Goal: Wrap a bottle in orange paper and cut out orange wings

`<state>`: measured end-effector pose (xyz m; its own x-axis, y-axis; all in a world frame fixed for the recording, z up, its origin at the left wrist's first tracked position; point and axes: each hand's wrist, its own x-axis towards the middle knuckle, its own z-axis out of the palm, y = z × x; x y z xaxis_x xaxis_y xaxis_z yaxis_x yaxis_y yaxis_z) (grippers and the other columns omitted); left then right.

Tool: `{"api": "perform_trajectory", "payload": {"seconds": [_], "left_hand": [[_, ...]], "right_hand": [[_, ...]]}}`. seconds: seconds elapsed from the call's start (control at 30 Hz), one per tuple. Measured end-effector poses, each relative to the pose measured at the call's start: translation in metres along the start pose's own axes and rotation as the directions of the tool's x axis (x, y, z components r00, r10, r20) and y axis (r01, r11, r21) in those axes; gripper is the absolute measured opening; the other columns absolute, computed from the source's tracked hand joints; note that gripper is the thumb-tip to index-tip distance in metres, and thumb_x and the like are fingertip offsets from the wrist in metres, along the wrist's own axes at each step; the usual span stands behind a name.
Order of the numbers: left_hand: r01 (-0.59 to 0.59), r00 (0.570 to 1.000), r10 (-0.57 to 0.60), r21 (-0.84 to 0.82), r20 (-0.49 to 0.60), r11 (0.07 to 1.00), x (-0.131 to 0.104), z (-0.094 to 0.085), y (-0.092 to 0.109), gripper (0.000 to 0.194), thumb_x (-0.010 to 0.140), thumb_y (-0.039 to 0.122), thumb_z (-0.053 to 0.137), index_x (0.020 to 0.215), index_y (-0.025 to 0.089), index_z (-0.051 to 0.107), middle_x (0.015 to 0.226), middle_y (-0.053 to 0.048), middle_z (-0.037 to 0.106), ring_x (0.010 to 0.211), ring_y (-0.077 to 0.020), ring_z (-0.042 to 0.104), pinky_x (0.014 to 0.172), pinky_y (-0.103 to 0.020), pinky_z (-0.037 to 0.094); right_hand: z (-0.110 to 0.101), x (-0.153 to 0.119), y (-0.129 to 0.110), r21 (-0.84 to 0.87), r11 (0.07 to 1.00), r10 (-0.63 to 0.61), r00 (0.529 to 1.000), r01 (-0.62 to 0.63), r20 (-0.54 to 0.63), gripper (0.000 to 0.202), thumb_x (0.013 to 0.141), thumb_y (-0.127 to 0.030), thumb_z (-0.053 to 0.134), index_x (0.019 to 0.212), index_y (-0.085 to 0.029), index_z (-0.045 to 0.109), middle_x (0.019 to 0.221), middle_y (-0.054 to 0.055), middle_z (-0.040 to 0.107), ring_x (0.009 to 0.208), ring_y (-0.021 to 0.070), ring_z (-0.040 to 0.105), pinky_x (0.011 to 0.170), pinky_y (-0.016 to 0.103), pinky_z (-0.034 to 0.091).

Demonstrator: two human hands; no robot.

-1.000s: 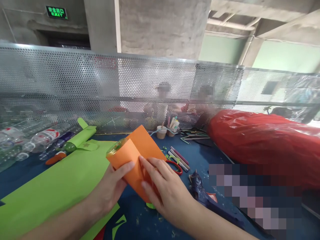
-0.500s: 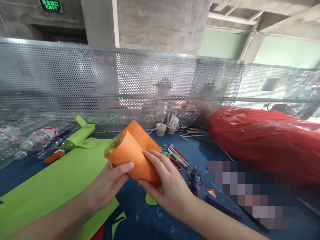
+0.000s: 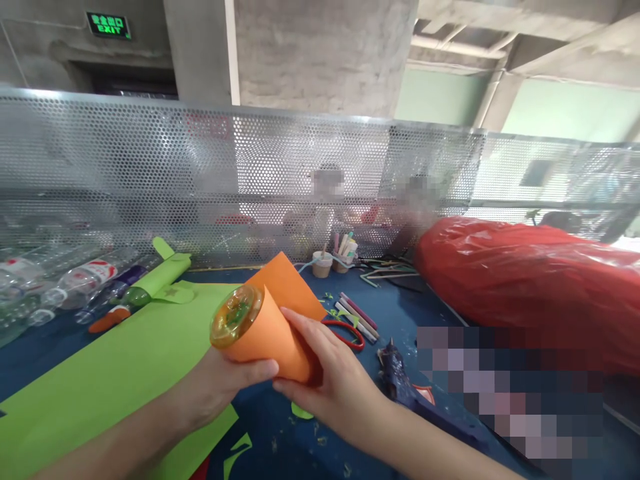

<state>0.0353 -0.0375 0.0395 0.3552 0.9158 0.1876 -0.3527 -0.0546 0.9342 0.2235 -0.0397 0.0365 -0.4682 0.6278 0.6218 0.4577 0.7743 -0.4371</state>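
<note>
An orange paper sheet [image 3: 280, 333] is curled around a clear bottle [image 3: 237, 317], whose round base faces me at the left end of the roll. One corner of the paper sticks up loose behind it. My left hand [image 3: 220, 383] grips the wrapped bottle from below, thumb on the paper. Around the right end, my right hand [image 3: 335, 380] is closed, its fingers over the top and thumb underneath. The bottle's other end is hidden.
Green paper [image 3: 130, 347] covers the table's left part. Plastic bottles [image 3: 90, 277] lie behind it. Red-handled scissors [image 3: 350, 337], markers [image 3: 357, 317] and a dark glue gun [image 3: 400, 380] are to the right. A red plastic bag [image 3: 525, 287] sits far right, before a perforated screen [image 3: 300, 160].
The wrapped bottle has tilted, so more of its round base shows. My left hand has shifted slightly down with it.
</note>
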Motion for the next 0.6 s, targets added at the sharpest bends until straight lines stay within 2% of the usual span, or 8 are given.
{"api": "perform_trajectory", "payload": {"seconds": [0.1, 0.27, 0.4, 0.5, 0.6], "left_hand": [[0.010, 0.998, -0.014, 0.071, 0.055, 0.997, 0.002, -0.010, -0.003, 0.059, 0.064, 0.034, 0.083, 0.119, 0.021, 0.066, 0.107, -0.008, 0.073, 0.103, -0.0311, 0.063, 0.094, -0.044, 0.049], [0.002, 0.973, -0.044, 0.182, 0.226, 0.983, 0.005, -0.027, -0.002, 0.052, 0.060, 0.040, 0.085, 0.106, 0.022, 0.072, 0.106, -0.007, 0.074, 0.104, -0.0331, 0.063, 0.091, -0.044, 0.051], [-0.018, 0.980, -0.023, 0.206, 0.198, 0.978, 0.006, -0.032, -0.002, 0.053, 0.060, 0.039, 0.085, 0.109, 0.024, 0.071, 0.111, -0.006, 0.073, 0.104, -0.0319, 0.064, 0.089, -0.041, 0.052], [-0.024, 0.981, -0.020, 0.217, 0.195, 0.976, 0.008, -0.032, -0.003, 0.051, 0.064, 0.040, 0.083, 0.110, 0.021, 0.071, 0.112, -0.008, 0.073, 0.106, -0.0326, 0.063, 0.091, -0.042, 0.051], [-0.030, 0.981, -0.017, 0.234, 0.194, 0.972, 0.008, -0.031, -0.001, 0.051, 0.064, 0.040, 0.082, 0.110, 0.020, 0.071, 0.112, -0.009, 0.073, 0.105, -0.0334, 0.064, 0.091, -0.043, 0.051]], "right_hand": [[-0.001, 0.000, 0.000, 0.030, 1.000, 0.005, 1.000, -0.005, 0.004, 0.076, 0.078, -0.025, 0.074, 0.142, -0.024, 0.034, 0.137, 0.010, 0.051, 0.124, 0.0235, 0.049, 0.104, 0.039, 0.044], [-0.007, 0.003, -0.009, 0.012, 1.000, 0.008, 0.999, -0.008, -0.039, 0.070, 0.078, -0.028, 0.075, 0.140, -0.023, 0.043, 0.128, 0.012, 0.047, 0.121, 0.0263, 0.046, 0.103, 0.041, 0.044], [-0.010, 0.004, -0.011, 0.030, 1.000, 0.000, 0.999, -0.001, 0.035, 0.069, 0.083, -0.026, 0.070, 0.143, -0.023, 0.037, 0.129, 0.012, 0.047, 0.119, 0.0248, 0.047, 0.103, 0.040, 0.043], [-0.010, 0.003, -0.009, 0.037, 0.999, -0.004, 0.999, 0.003, 0.033, 0.073, 0.084, -0.026, 0.070, 0.145, -0.023, 0.029, 0.133, 0.011, 0.046, 0.121, 0.0230, 0.047, 0.104, 0.038, 0.043], [-0.012, 0.003, -0.008, 0.051, 0.998, 0.019, 0.999, -0.021, 0.036, 0.065, 0.084, -0.028, 0.070, 0.139, -0.023, 0.035, 0.132, 0.010, 0.049, 0.118, 0.0217, 0.049, 0.101, 0.036, 0.045]]}}
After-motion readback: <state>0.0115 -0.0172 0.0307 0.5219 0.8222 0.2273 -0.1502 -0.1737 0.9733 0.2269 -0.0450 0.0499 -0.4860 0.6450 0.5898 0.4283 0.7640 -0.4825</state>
